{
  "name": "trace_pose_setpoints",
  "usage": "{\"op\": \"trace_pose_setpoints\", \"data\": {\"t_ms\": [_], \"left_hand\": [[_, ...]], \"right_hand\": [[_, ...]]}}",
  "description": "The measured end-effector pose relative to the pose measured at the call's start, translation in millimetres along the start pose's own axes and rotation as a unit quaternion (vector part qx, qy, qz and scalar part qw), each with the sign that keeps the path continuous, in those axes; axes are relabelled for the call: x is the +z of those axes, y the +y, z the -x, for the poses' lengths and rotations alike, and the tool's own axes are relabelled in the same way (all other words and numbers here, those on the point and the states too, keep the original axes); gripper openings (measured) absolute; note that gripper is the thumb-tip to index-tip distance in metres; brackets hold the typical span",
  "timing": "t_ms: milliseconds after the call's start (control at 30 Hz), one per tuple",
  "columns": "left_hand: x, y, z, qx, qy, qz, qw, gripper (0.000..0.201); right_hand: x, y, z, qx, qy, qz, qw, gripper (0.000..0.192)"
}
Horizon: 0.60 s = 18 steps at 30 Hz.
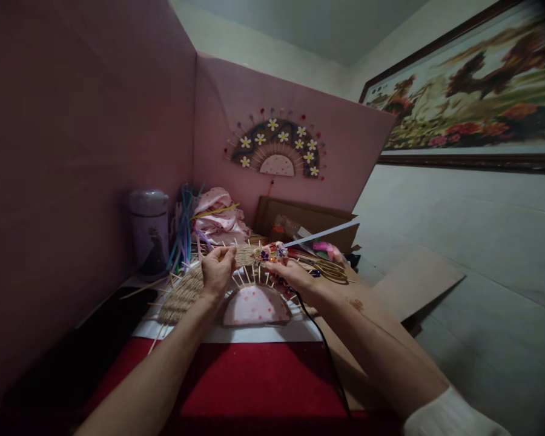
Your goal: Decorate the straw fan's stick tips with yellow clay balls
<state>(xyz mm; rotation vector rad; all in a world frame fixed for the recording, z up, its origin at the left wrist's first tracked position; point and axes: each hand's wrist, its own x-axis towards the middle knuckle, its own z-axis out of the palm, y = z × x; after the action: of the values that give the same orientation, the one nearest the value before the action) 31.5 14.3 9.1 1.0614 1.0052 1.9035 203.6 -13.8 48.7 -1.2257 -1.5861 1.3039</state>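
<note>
1. At our fingertips, our left hand (217, 269) pinches the woven fan (195, 289) at its top rim.
2. Just to the right, our right hand (290, 274) pinches a bead cluster (272, 251) against the same rim.
3. The fan lies flat, curving left to right, both hands touching it.

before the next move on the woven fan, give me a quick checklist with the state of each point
1. Left hand steadies the woven fan: ok, fingers pinch its upper edge.
2. Right hand has the beaded cluster: ok, held at the fan's top edge.
3. Fan lies flat on the white sheet: ok, pink half-round centre faces up.
4. Stick spokes intact: cannot tell, too small and dim.
5. Black cord clear of the work: not ok, it runs under the right wrist across the red cloth.
6. Finished sample fan in sight for reference: ok, pinned on the pink board.
</note>
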Motion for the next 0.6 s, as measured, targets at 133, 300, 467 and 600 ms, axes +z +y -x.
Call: {"op": "trace_pose_setpoints", "data": {"t_ms": [133,300,467,600], "left_hand": [[-1.4,-7,-4,0.01,0.018,-0.008,1.0,0.028],[-3.7,-15,-8,0.022,0.031,-0.019,0.999,0.026],[-3.8,-17,-8,0.033,0.033,-0.029,0.998,0.025],[-3.5,-16,-6,0.036,0.032,-0.038,0.998,0.026]], "right_hand": [[4,-1,-11,-0.004,0.025,0.028,0.999,0.024],[10,-6,-18,-0.009,0.018,0.021,1.0,0.022],[14,-7,-21,-0.047,0.017,0.025,0.998,0.018],[15,-7,-21,-0.064,-0.003,0.029,0.997,0.019]]}}
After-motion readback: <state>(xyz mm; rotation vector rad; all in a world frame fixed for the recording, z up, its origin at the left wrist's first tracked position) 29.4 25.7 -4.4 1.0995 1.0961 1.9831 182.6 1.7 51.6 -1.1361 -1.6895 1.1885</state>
